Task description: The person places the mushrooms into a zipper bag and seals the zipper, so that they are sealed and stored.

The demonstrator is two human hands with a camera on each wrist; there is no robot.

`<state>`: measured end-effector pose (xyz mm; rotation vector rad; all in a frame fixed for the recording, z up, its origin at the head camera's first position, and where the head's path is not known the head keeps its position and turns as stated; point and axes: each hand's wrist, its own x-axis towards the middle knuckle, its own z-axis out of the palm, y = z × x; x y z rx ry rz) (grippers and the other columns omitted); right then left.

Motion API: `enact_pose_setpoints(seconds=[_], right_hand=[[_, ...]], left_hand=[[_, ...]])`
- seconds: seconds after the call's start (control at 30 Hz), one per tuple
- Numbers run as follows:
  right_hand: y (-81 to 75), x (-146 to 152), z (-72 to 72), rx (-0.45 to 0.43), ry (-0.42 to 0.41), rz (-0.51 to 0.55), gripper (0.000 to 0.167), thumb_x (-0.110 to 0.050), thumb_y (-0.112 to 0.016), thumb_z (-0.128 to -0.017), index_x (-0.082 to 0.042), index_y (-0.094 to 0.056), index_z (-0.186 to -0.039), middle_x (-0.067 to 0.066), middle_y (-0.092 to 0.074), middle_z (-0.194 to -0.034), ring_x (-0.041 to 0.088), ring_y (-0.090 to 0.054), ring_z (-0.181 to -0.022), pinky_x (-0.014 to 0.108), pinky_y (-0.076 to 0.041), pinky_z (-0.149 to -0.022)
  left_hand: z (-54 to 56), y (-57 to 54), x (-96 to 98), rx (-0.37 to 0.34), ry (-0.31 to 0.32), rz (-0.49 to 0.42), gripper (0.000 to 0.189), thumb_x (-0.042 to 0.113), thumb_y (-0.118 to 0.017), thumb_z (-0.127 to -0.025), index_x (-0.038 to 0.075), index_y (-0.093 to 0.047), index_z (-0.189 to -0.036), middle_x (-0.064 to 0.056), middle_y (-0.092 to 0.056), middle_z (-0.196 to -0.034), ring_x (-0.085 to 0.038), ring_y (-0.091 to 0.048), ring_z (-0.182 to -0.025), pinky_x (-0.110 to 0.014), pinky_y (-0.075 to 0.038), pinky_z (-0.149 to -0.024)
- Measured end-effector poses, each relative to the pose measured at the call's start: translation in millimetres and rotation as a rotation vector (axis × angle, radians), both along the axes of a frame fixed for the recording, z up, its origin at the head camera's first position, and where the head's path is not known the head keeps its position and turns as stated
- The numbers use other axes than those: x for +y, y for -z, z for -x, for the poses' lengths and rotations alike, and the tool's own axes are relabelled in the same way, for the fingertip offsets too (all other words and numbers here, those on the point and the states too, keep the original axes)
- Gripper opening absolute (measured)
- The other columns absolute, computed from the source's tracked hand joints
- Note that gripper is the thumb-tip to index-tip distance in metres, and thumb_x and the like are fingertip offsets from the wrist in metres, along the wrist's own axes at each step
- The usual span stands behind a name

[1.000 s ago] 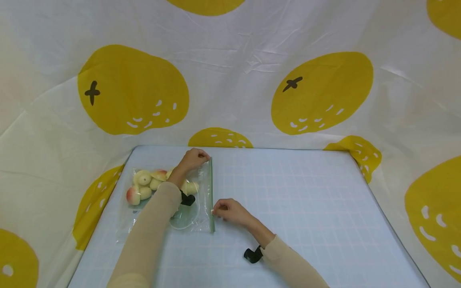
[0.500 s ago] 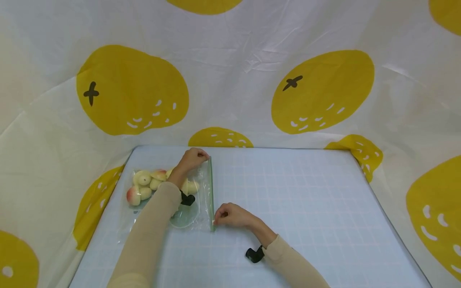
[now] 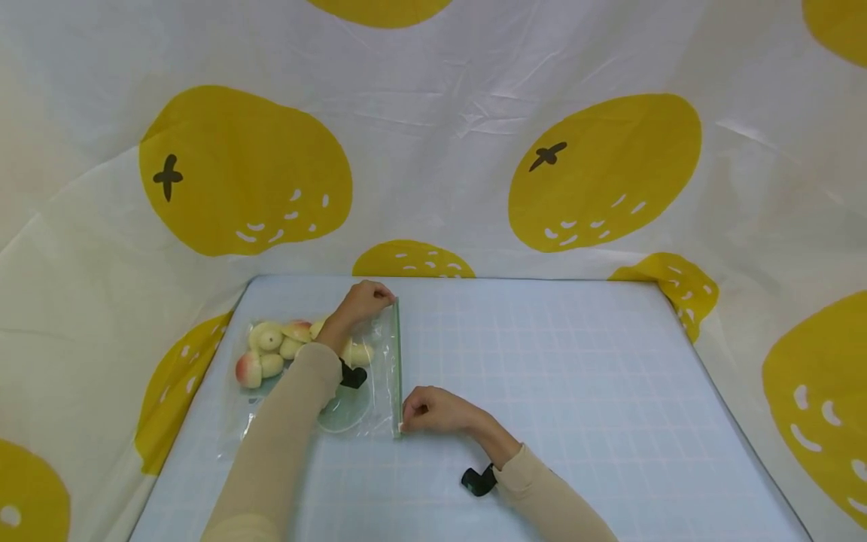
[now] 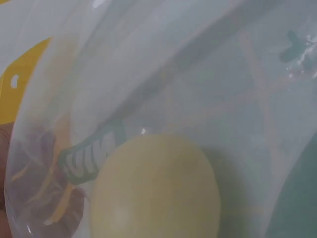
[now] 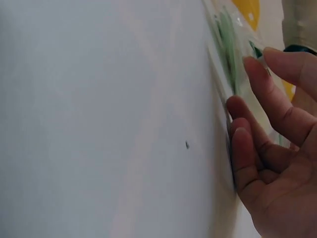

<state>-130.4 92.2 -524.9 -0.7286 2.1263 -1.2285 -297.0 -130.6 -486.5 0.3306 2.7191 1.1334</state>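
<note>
A clear zip bag (image 3: 381, 388) lies flat at the left of the table, its green zip strip (image 3: 397, 361) along the right edge. Inside are several cream mushroom-shaped pieces (image 3: 269, 337), some tinged red; one pale rounded end (image 4: 156, 191) fills the bottom of the left wrist view. My left hand (image 3: 359, 302) pinches the strip's far end, its forearm crossing over the bag and hiding part of the contents. At the near end, my right hand (image 3: 439, 410) pinches a small white slider (image 5: 262, 60) between thumb and forefinger, other fingers curled.
A pale checked cloth (image 3: 576, 376) covers the table. Behind and at both sides hangs a white curtain (image 3: 433, 150) with big yellow fruit prints. Black wrist cameras (image 3: 479, 480) sit on both wrists.
My right hand has slid toward me along the green strip, from partway down to its near end. The left hand stays at the far corner.
</note>
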Motion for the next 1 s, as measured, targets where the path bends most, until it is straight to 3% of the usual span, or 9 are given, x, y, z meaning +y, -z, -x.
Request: enact_pose_setpoints(seconds=[0.13, 0.27, 0.47, 0.77, 1.0], right_hand=[[-1.4, 4, -1.1, 0.002, 0.030, -0.003, 0.005, -0.017, -0.076, -0.089, -0.013, -0.077, -0.089, -0.010, -0.067, -0.092, 0.006, -0.058, -0.084, 0.025, -0.048, -0.076], [-2.6, 11, -0.2, -0.015, 0.071, 0.021, 0.017, -0.017, -0.073, -0.092, -0.009, -0.075, -0.106, -0.006, -0.071, -0.100, 0.007, -0.063, -0.089, 0.026, -0.051, -0.079], [-7.9, 24, 0.0, -0.009, 0.118, 0.064, 0.025, -0.014, -0.070, -0.094, -0.003, -0.070, -0.116, -0.002, -0.071, -0.103, 0.011, -0.066, -0.094, 0.027, -0.051, -0.081], [-22.5, 46, -2.2, 0.092, 0.267, 0.129, 0.024, -0.016, -0.066, -0.098, 0.000, -0.068, -0.115, 0.002, -0.070, -0.104, 0.018, -0.064, -0.094, 0.030, -0.052, -0.080], [-25.9, 74, -8.4, 0.089, 0.397, 0.229, 0.026, -0.019, -0.065, -0.100, -0.002, -0.066, -0.120, 0.021, -0.067, -0.111, 0.032, -0.066, -0.099, 0.032, -0.054, -0.081]], left_hand=[[0.3, 0.0, -1.1, 0.034, 0.038, 0.021, 0.023, 0.021, -0.064, -0.098, 0.003, -0.075, -0.108, -0.010, -0.072, -0.106, -0.030, -0.064, -0.102, -0.044, -0.049, -0.093], [-2.6, -1.1, -5.1, 0.100, 0.084, 0.050, 0.025, 0.017, -0.063, -0.098, -0.001, -0.072, -0.112, -0.014, -0.072, -0.109, -0.033, -0.065, -0.104, -0.046, -0.049, -0.095], [-22.4, -12.0, -10.4, 0.204, 0.112, 0.046, 0.029, 0.016, -0.064, -0.098, -0.004, -0.068, -0.118, -0.018, -0.069, -0.115, -0.037, -0.064, -0.103, -0.048, -0.048, -0.095], [-76.7, -31.4, -22.0, 0.260, 0.095, -0.015, 0.032, 0.022, -0.063, -0.100, 0.002, -0.067, -0.125, -0.013, -0.067, -0.120, -0.033, -0.060, -0.110, -0.048, -0.047, -0.096], [-127.1, -29.4, -31.2, 0.281, 0.050, -0.111, 0.031, 0.020, -0.065, -0.099, 0.002, -0.067, -0.124, -0.013, -0.067, -0.120, -0.034, -0.062, -0.110, -0.050, -0.050, -0.093]])
